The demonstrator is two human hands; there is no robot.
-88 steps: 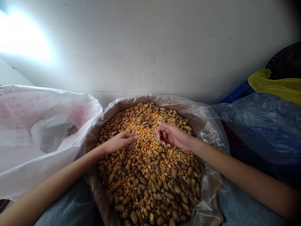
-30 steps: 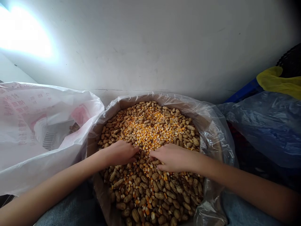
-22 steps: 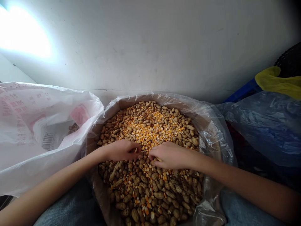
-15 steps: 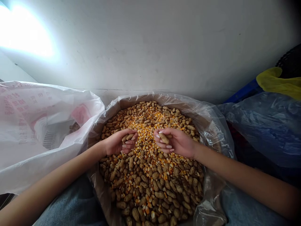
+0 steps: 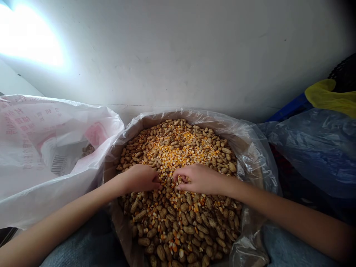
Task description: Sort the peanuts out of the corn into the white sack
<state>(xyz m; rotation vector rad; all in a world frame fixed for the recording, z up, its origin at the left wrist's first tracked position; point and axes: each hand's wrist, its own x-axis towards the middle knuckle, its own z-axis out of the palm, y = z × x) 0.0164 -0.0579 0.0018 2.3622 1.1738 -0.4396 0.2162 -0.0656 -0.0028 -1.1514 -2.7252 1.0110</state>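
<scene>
Unshelled peanuts (image 5: 194, 230) and yellow corn kernels (image 5: 178, 152) lie mixed in a round container lined with clear plastic (image 5: 250, 144). Palm down, my left hand (image 5: 141, 178) rests on the mix left of centre, its fingers curled down and their tips hidden. My right hand (image 5: 196, 179) is at the mix just right of centre, with thumb and fingers curled round something I cannot make out near some kernels. A narrow gap separates the two hands.
A white woven sack (image 5: 33, 148) with pink print and a barcode stands open at the left, some peanuts inside. Behind is a pale wall (image 5: 172, 55). At the right are a bluish plastic bag (image 5: 319, 148), a yellow cloth-like item (image 5: 330, 96) and a blue edge (image 5: 290, 107).
Both hands have moved down onto the mix and turned palm down. The peanuts seen in them earlier are no longer visible there.
</scene>
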